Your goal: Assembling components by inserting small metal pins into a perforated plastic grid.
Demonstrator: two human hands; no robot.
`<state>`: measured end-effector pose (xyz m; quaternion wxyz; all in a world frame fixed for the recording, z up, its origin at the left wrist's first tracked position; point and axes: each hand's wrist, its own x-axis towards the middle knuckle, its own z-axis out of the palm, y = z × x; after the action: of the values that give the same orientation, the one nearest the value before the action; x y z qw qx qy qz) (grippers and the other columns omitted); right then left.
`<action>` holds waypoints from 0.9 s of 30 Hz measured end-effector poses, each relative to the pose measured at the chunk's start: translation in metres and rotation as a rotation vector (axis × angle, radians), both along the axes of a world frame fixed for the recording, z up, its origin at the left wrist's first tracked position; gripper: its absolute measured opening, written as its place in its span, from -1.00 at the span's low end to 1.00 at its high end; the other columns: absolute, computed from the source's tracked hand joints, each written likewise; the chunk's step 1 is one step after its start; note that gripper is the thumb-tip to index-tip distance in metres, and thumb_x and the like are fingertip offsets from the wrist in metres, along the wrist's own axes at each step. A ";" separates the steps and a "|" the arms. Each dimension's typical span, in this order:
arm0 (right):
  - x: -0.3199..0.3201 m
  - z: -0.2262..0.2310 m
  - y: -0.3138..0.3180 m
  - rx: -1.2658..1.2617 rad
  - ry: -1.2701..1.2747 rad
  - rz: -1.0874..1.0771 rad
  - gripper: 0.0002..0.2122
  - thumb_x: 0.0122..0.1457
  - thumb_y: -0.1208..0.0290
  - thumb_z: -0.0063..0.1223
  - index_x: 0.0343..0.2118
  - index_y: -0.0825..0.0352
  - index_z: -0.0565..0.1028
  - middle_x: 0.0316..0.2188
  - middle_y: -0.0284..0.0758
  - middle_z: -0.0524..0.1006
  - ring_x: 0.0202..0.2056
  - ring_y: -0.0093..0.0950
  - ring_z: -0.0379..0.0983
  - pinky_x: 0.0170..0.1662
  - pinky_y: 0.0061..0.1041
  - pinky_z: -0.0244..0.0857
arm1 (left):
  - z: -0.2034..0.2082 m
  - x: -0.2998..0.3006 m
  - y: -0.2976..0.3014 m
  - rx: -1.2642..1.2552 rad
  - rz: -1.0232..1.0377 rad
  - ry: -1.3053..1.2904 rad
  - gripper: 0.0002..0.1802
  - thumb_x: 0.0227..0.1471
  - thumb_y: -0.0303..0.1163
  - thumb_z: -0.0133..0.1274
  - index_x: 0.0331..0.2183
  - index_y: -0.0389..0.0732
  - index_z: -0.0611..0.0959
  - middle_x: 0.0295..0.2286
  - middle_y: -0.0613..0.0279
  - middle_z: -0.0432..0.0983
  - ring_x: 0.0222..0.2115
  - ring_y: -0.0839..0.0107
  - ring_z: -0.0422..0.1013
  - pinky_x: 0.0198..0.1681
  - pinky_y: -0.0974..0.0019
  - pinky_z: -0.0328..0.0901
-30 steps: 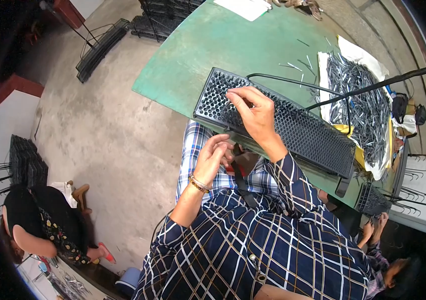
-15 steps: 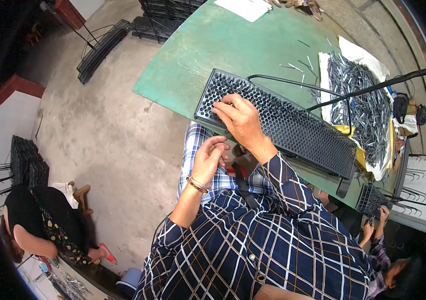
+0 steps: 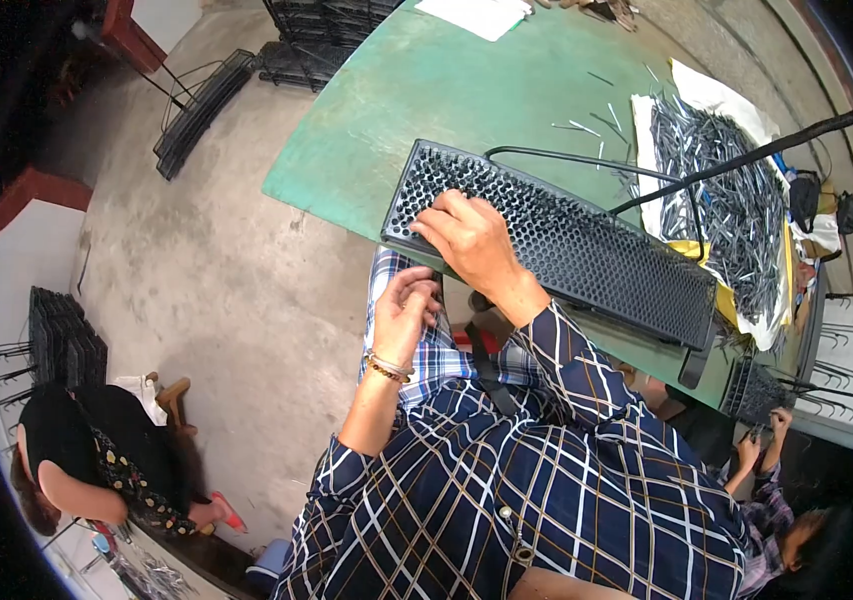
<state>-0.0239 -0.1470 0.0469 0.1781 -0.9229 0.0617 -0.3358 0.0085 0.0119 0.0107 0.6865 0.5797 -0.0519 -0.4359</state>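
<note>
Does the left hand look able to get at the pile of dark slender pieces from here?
Probably not directly: the right hand and the black perforated board lie between the left hand and the pile; a detour seems needed.

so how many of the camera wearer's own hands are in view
2: the right hand over the black gridded tray, the left hand near its lower-left corner.

A long black perforated tray (image 3: 617,268) sits aslant, seemingly resting on the green table (image 3: 427,85).
</note>
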 end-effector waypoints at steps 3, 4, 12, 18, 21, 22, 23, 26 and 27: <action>0.001 0.005 -0.003 -0.025 0.028 -0.008 -0.89 -0.04 0.38 0.23 -0.49 0.26 0.56 -0.51 -0.42 0.44 -0.53 -0.45 0.39 -0.44 -0.47 0.22 | -0.001 0.012 -0.003 -0.003 0.150 -0.152 -0.71 0.11 -0.50 -0.02 -0.10 -0.31 0.46 -0.34 0.23 0.49 -0.46 0.59 0.39 -0.50 0.56 0.32; 0.003 0.006 -0.003 -0.037 0.035 -0.027 -0.88 -0.03 0.36 0.23 -0.52 0.27 0.54 -0.52 -0.42 0.43 -0.52 -0.44 0.39 -0.44 -0.46 0.22 | -0.001 0.018 -0.003 0.017 0.180 -0.189 -0.68 0.11 -0.49 -0.03 -0.07 -0.33 0.43 -0.27 0.21 0.46 -0.38 0.57 0.39 -0.40 0.56 0.33; -0.002 0.000 -0.003 -0.010 0.038 -0.130 -0.86 -0.03 0.35 0.24 -0.51 0.29 0.54 -0.52 -0.39 0.42 -0.52 -0.41 0.39 -0.44 -0.44 0.24 | -0.001 0.052 -0.030 0.132 0.262 -0.706 -0.65 0.17 -0.45 -0.16 -0.01 -0.34 0.41 -0.05 0.02 0.39 -0.05 0.31 0.34 0.01 0.31 0.24; -0.013 0.008 0.006 0.150 -0.077 -0.079 -0.88 0.00 0.40 0.21 -0.44 0.32 0.56 -0.48 -0.33 0.47 -0.48 -0.40 0.43 -0.42 -0.46 0.31 | -0.026 0.075 -0.047 0.097 0.195 -0.807 -0.60 0.24 -0.31 -0.27 -0.02 -0.35 0.45 -0.05 0.00 0.41 -0.02 0.22 0.34 0.07 0.26 0.18; -0.038 0.006 0.014 0.217 -0.068 -0.061 -0.92 0.02 0.48 0.17 -0.41 0.34 0.57 -0.49 -0.30 0.49 -0.48 -0.39 0.45 -0.44 -0.46 0.34 | -0.037 0.073 -0.047 0.069 0.157 -0.769 -0.58 0.25 -0.29 -0.30 -0.02 -0.36 0.45 -0.07 -0.02 0.44 -0.03 0.22 0.35 0.06 0.28 0.19; -0.049 0.005 0.018 0.297 -0.038 -0.009 -0.92 0.02 0.49 0.17 -0.40 0.35 0.57 -0.48 -0.29 0.50 -0.47 -0.39 0.46 -0.43 -0.47 0.35 | -0.034 0.072 -0.045 0.115 0.139 -0.786 -0.58 0.25 -0.29 -0.29 -0.02 -0.35 0.45 -0.07 -0.01 0.44 -0.03 0.23 0.35 0.05 0.28 0.19; -0.061 0.002 0.023 0.378 -0.010 0.046 -0.92 0.02 0.50 0.16 -0.40 0.35 0.57 -0.46 -0.28 0.50 -0.46 -0.38 0.47 -0.42 -0.47 0.36 | -0.031 0.072 -0.043 0.163 0.122 -0.805 -0.58 0.25 -0.29 -0.29 -0.02 -0.35 0.45 -0.08 -0.01 0.44 -0.04 0.23 0.36 0.05 0.28 0.20; -0.108 -0.016 0.034 0.556 0.083 0.112 -0.93 0.05 0.48 0.15 -0.42 0.35 0.58 -0.45 -0.27 0.52 -0.45 -0.38 0.48 -0.39 -0.46 0.37 | -0.031 0.073 -0.050 0.166 0.065 -0.746 -0.59 0.24 -0.28 -0.25 -0.02 -0.34 0.46 -0.09 0.03 0.45 -0.05 0.28 0.35 0.04 0.30 0.19; -0.123 -0.022 0.037 0.618 0.131 0.113 -0.92 0.07 0.46 0.14 -0.42 0.35 0.58 -0.46 -0.27 0.52 -0.45 -0.37 0.48 -0.38 -0.45 0.37 | -0.028 0.074 -0.054 0.197 0.024 -0.703 -0.59 0.23 -0.28 -0.23 -0.02 -0.34 0.46 -0.10 0.05 0.45 -0.05 0.30 0.35 0.04 0.31 0.19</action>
<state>-0.1471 -0.1096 0.0247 0.4642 -0.8467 0.1208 -0.2303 0.0828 -0.0420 -0.0178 0.5725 0.7581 -0.2356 -0.2049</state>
